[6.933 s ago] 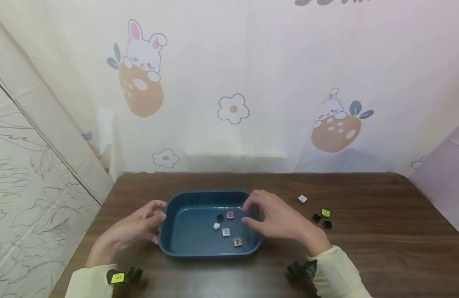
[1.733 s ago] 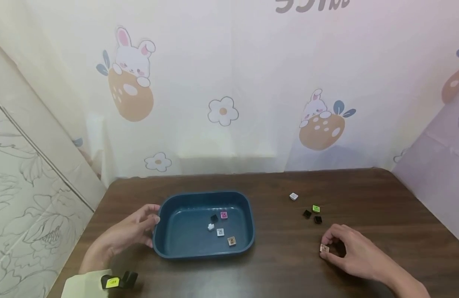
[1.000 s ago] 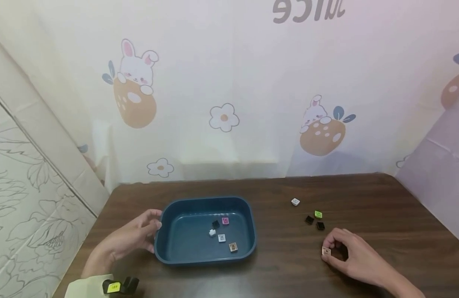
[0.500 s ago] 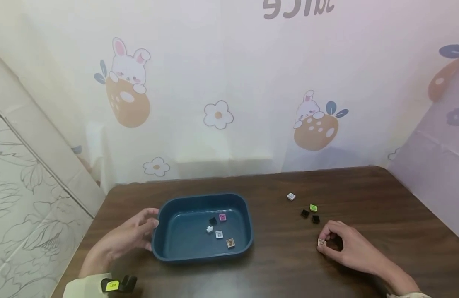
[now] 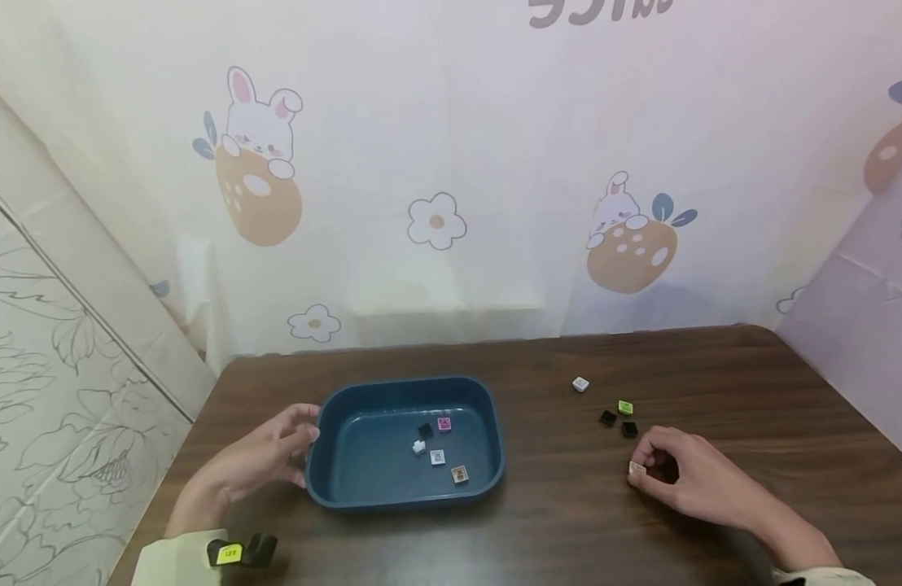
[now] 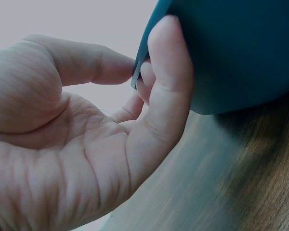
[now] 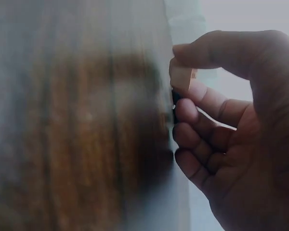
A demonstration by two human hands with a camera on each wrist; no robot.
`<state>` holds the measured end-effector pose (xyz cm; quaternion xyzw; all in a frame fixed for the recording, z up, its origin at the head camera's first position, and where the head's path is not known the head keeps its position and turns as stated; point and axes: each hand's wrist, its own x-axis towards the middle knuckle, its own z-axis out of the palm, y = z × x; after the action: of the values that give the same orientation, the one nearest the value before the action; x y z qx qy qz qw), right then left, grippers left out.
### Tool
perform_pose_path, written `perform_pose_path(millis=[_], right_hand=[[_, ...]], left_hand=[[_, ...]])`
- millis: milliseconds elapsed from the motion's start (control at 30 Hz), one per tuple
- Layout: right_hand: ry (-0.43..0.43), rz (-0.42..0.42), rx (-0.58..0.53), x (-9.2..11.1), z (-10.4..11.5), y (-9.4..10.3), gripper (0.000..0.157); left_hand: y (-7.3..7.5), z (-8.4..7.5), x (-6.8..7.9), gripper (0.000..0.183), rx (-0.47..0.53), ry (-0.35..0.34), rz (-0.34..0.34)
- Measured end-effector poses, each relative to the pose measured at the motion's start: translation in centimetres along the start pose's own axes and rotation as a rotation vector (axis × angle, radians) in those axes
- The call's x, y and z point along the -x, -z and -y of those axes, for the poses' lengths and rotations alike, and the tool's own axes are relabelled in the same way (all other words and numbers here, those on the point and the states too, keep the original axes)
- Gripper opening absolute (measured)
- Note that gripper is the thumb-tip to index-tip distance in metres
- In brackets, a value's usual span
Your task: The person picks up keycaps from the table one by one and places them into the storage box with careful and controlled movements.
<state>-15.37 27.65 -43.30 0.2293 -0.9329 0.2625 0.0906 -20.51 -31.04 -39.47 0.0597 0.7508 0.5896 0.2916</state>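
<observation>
My left hand [image 5: 264,460] holds the left end of a dark blue tray [image 5: 403,502], thumb at the rim and fingers on the outer wall; the left wrist view shows this grip close up. Inside the tray lie a pink block [image 5: 444,424], a black one, a tan block [image 5: 460,474] and two white ones, all small. Over at the right, thumb and index finger of my right hand [image 5: 696,478] pinch a small beige square block [image 5: 637,469] with a printed face. The right wrist view shows that beige block [image 7: 181,76] between the fingertips, low at the tabletop.
Beyond the right hand lie a green block [image 5: 625,407], two black blocks [image 5: 630,429] and a white block [image 5: 580,384] on the brown wooden table [image 5: 553,521]. A patterned cloth [image 5: 510,244] hangs behind the table's far edge.
Since the earliest frame, my right hand has left the tray's right side, moved right and pinched the beige block. Over the last second both hands have stayed nearly still while the head view shifted slightly.
</observation>
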Motion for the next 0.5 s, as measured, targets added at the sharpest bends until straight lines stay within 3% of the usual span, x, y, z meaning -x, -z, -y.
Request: perform_pose_path(millis=[233,500], right_hand=[[-0.062,0.083,-0.027,-1.0,1.1,0.7,0.023],[-0.067,0.066,-0.021,-1.8,1.9,1.4,0.023]], left_hand=[[0.0,-0.1,-0.1,0.057,-0.010,0.011,-0.010],[-0.1,0.0,0.0,0.062,-0.009,0.021,-0.017]])
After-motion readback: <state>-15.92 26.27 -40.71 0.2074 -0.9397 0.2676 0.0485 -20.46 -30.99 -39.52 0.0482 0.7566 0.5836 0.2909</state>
